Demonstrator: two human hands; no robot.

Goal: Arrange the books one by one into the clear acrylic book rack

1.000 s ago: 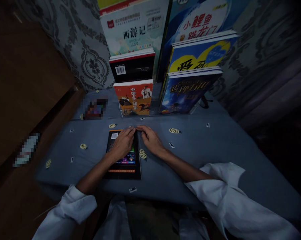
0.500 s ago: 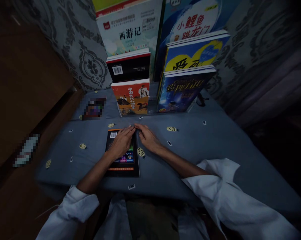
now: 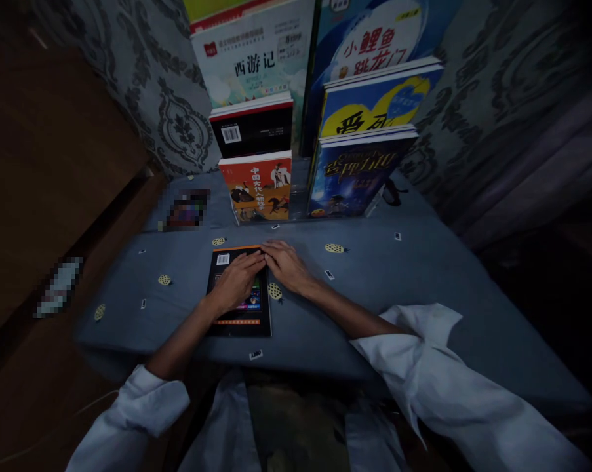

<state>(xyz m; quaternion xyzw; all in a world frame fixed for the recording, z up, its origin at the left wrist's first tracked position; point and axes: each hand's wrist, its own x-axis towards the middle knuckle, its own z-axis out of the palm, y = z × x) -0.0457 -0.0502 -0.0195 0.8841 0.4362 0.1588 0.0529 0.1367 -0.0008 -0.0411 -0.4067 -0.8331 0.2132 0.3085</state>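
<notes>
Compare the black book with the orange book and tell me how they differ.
The black book lies flat on the table, while the orange book stands upright. The black book shows a cover with a barcode near its top; the orange book shows a cover with a large title and drawn figures. The left hand lies over part of the black book, while no hand is on the orange book. Both are closed.

A closed black book, with a white barcode, small colourful pictures and orange strips on its upward cover, lies flat on the blue-grey tablecloth, partly hidden.
</notes>
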